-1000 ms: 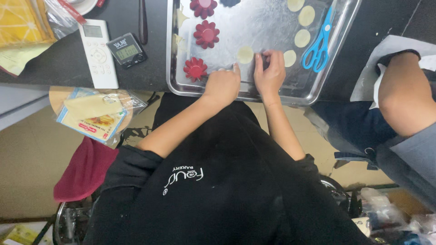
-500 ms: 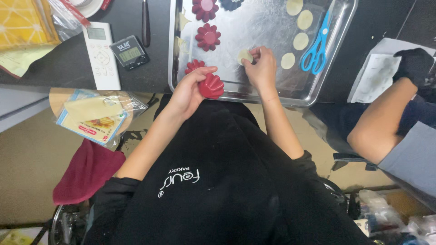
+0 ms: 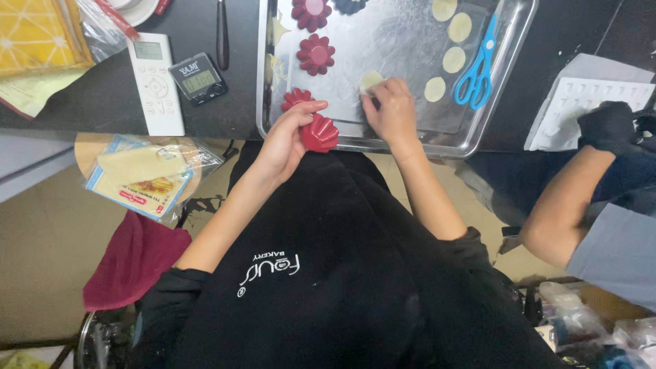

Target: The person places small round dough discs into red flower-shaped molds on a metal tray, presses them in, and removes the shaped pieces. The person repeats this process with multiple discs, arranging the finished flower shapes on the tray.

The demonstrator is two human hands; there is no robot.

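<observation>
nearest the camera, the person's left hand [image 3: 285, 140] is closed around a red fluted mould [image 3: 319, 132], gripping it with the thumb across the top, just off the near edge of the metal tray [image 3: 410, 140] at about 6 o'clock from the tray's left corner. just beyond it, at 12 o'clock, a second red mould [image 3: 295, 99] sits inside the tray near its rim. the right hand [image 3: 391, 109] lies at 3 o'clock from the left one, palm down on the tray, its fingers drawn together and pinching a pale dough round [image 3: 370, 80] (whether the round is lifted or still flat on the metal cannot be told). farther up the tray, at 12 o'clock, stand two more red moulds [image 3: 316, 54], and at 1 to 2 o'clock a column of dough discs [image 3: 454, 59] lies beside blue scissors [image 3: 476, 67]. left of the tray, at 9 to 10 o'clock, a small black timer [image 3: 198, 78] and a white remote [image 3: 156, 83] rest on the dark counter. at 3 o'clock, well apart, a co-worker's black-gloved hand [image 3: 608, 126] rests on a white sheet [image 3: 581, 102].
</observation>
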